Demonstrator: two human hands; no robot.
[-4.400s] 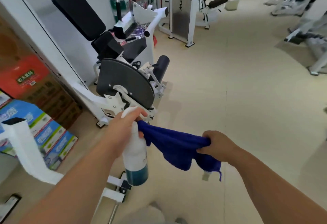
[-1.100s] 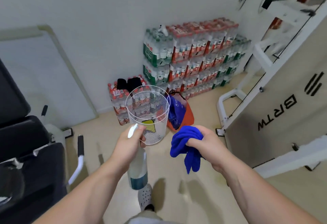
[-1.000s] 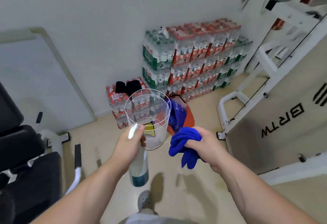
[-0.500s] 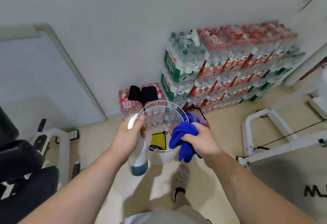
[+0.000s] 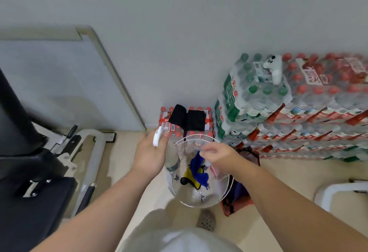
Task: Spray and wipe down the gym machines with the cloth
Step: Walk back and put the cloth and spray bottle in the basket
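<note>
Left hand (image 5: 150, 157) wraps around a spray bottle (image 5: 172, 159), fingers curled at its neck, white trigger head poking out above the knuckles. The bottle hangs upright at the left rim of a white wire mesh basket (image 5: 224, 182); inside or just outside the rim, cannot tell. Right hand (image 5: 218, 156) is held over the basket mouth, fingertips drawn together and pinching the top corner of the blue cloth (image 5: 197, 167). The cloth hangs down from that pinch into the basket, its lower end draped over a yellow item (image 5: 189, 174) beside a small black round object (image 5: 184, 181) on the basket floor. An orange-red bag (image 5: 237, 204) sits on the floor against the basket's right side. A perforated shoe (image 5: 206, 221) shows just below it. Behind the basket is a low pack of red-capped bottles (image 5: 166, 117) with two black folded pieces (image 5: 187, 119) on top. To the right, stacked water bottle packs (image 5: 318, 112) stand against the wall, with a green-capped pack (image 5: 253, 92) at the near corner. At left are a gym machine's black pads (image 5: 22, 152) and its white frame (image 5: 89, 160). A pale board (image 5: 59, 82) leans on the wall.
</note>
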